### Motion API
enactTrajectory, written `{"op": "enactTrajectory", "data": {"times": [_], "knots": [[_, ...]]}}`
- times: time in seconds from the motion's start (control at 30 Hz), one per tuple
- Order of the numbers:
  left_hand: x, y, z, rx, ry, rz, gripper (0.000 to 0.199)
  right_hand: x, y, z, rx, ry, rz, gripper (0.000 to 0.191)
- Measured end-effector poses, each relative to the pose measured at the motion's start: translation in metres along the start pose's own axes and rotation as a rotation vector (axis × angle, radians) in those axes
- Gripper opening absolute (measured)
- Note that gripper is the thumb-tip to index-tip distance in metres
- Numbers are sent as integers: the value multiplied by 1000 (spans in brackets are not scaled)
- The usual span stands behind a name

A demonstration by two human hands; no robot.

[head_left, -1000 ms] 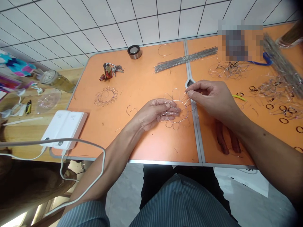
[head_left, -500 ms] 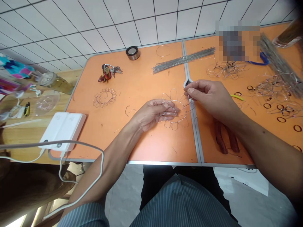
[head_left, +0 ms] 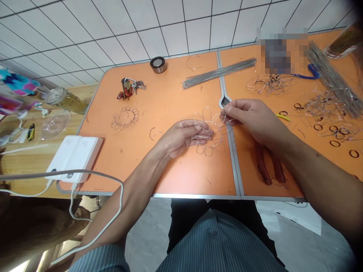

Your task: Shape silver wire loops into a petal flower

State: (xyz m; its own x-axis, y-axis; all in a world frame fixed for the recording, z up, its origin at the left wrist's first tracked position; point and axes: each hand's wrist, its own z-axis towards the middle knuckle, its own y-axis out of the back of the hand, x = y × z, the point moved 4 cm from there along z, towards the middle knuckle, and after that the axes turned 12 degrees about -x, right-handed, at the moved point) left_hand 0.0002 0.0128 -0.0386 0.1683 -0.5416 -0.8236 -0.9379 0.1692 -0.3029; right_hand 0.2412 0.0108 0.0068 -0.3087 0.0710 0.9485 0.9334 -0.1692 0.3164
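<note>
White tiles with dark joints covered the wall (head_left: 170, 36) behind an orange table (head_left: 181, 173) in the head camera's view, the tabletop split in two by a grey metal seam (head_left: 236, 170). At the left, a wooden surface (head_left: 17, 153) held a lidded cup (head_left: 68, 100), while a white device (head_left: 73, 156) with cables plugged in lay across the table's edge. Keys (head_left: 132, 88) and a roll of tape (head_left: 158, 65) sat toward the back, near a bundle of straight wires (head_left: 218, 74). Wire tangles (head_left: 270, 84) and small dark rings (head_left: 335, 146) were strewn over the right half, and red handles (head_left: 263, 166) lay beneath the right forearm.

Both forearms reached in from the near edge. The left hand (head_left: 188, 138) was turned partly palm up, its thumb closed over the wire ring (head_left: 217, 143) and its fingers extended behind. The right hand (head_left: 249, 115) was palm down, thumb and forefinger pinched together on a fine wire (head_left: 221, 121).

The looped ring was between the hands, above the table just left of the seam, its left side in the left grip and its upper right edge at the right fingertips. Whether the pinched wire belonged to the ring was too fine to tell.
</note>
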Motion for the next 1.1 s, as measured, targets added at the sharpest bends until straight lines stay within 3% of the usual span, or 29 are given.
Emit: {"op": "enactTrajectory", "data": {"times": [0.33,0.7,1.1], "knots": [[1,1,1,4,-7,4,11,0,1,-2,-3,-46,80,27],[2,2,3,20,-9,11,13,-5,0,1,15,-74,206,6],[3,4,4,31,-9,14,14,-10,0,3,35,-48,228,9]]}}
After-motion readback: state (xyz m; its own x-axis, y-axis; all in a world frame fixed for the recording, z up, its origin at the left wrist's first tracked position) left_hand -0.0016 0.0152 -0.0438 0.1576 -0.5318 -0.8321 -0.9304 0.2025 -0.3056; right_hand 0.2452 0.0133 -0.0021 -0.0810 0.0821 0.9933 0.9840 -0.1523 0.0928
